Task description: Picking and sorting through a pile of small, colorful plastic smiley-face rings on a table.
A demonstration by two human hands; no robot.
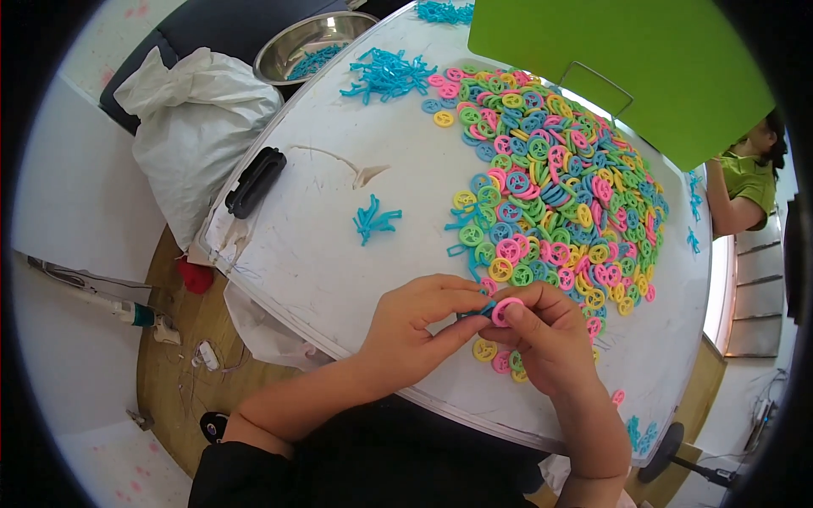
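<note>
Pink plastic forms a small round ring [498, 311] just right of the frame's lower centre, its open face turned toward the camera; the right hand [549, 339] pinches it between thumb and fingers. At its left edge — touching or merely overlapping, I cannot tell — the left hand [423, 326] grips a slim blue piece [486, 311], partly hidden, its long axis running roughly sideways, its end pointing right toward the ring.

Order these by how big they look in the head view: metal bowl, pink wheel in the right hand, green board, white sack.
Largest to smallest:
1. Green board, though cut off above
2. White sack
3. Metal bowl
4. Pink wheel
</note>
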